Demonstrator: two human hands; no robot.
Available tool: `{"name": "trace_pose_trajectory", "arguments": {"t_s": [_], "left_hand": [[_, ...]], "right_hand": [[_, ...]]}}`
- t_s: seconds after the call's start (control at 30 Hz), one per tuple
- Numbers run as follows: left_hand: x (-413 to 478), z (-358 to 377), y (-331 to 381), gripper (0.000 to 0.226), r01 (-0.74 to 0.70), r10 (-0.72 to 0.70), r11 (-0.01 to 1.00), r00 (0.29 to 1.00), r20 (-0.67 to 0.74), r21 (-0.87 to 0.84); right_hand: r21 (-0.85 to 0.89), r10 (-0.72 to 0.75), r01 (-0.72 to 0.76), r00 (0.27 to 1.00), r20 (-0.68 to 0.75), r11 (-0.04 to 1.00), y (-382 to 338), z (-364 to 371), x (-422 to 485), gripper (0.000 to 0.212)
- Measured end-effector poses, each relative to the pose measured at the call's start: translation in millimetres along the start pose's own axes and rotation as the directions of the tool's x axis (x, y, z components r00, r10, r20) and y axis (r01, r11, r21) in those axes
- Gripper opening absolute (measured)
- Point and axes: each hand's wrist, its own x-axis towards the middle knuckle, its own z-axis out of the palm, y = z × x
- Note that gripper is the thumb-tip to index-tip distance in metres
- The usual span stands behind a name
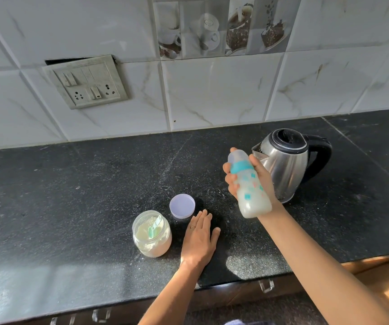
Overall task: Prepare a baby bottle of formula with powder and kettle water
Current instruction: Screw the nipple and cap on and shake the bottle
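**Bottle** [249,184]: capped, milky liquid in its lower part, tilted with the cap toward 11 o'clock. It is held off the counter [95,195] in your right hand [265,184], fingers and thumb wrapped round its middle. The kettle [287,165] stands just behind at 2 o'clock, spout toward the bottle. At 8 o'clock from the bottle lies the lid [182,205], flat on the counter. Farther on the same bearing is the open jar [152,240] of powder, scoop [154,227] inside. Your left hand [199,238] rests palm-down just right of the jar, fingers straight and together, thumb spread.
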Motion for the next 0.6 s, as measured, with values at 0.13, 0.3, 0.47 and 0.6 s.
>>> {"name": "trace_pose_trajectory", "arguments": {"t_s": [0.13,0.3,0.47,0.6], "left_hand": [[-0.7,-1.3,0.0,0.066,0.004,-0.005,1.000,1.000,0.016,0.005],[-0.3,-1.5,0.2,0.066,0.005,-0.005,1.000,1.000,0.018,0.020],[-0.7,-1.5,0.1,0.063,0.014,-0.014,1.000,0.999,0.028,0.013],[0.0,-0.8,-0.4,0.066,0.018,-0.019,1.000,0.999,0.032,0.022]], "right_hand": [[0.234,-0.033,0.038,0.999,-0.023,0.972,2.1,-5.5,-0.9,0.053],[-0.040,-0.044,0.041,0.997,-0.068,0.998,5.5,1.1,1.0,0.048],[-0.088,0.016,-0.018,0.999,-0.030,0.996,8.5,-9.9,-4.1,0.051],[0.047,-0.049,0.051,0.997,-0.060,0.998,9.4,-7.8,-7.4,0.049]]}}
